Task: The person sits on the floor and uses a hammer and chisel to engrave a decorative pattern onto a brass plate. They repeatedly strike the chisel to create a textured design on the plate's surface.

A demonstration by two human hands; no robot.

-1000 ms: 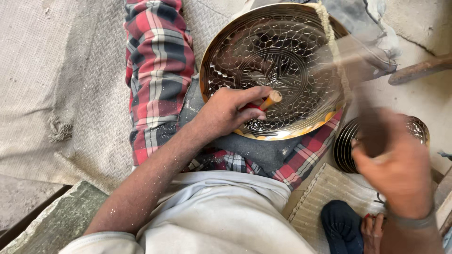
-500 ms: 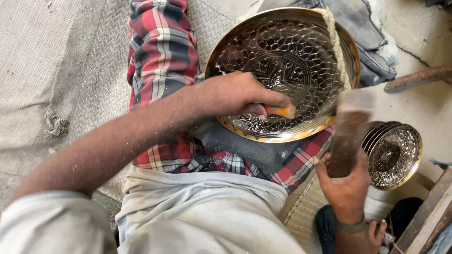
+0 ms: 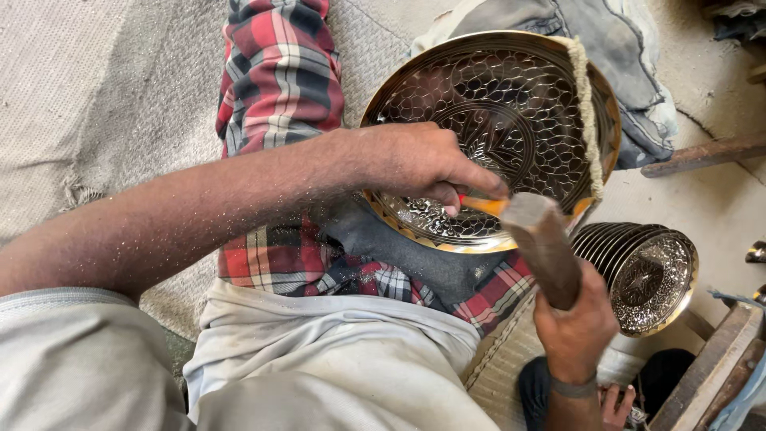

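A large round engraved metal tray (image 3: 511,96) leans on my lap, its patterned face towards me. My left hand (image 3: 415,164) grips a small orange-tipped chisel (image 3: 483,205) and presses it against the tray's lower part. My right hand (image 3: 578,327) holds a wooden mallet (image 3: 546,243) by its handle. The mallet's head sits right against the chisel's end. A twisted cord (image 3: 586,112) runs along the tray's right rim.
A stack of smaller engraved metal plates (image 3: 646,275) lies on its side at the right. Checked cloth (image 3: 279,88) covers my leg on a woven mat (image 3: 104,88). A wooden stick (image 3: 702,156) lies at the far right, with grey cloth (image 3: 630,56) behind the tray.
My right hand swung the mallet down and left from a raised, blurred position until its head met the chisel. My left hand shifted the chisel slightly right along the tray.
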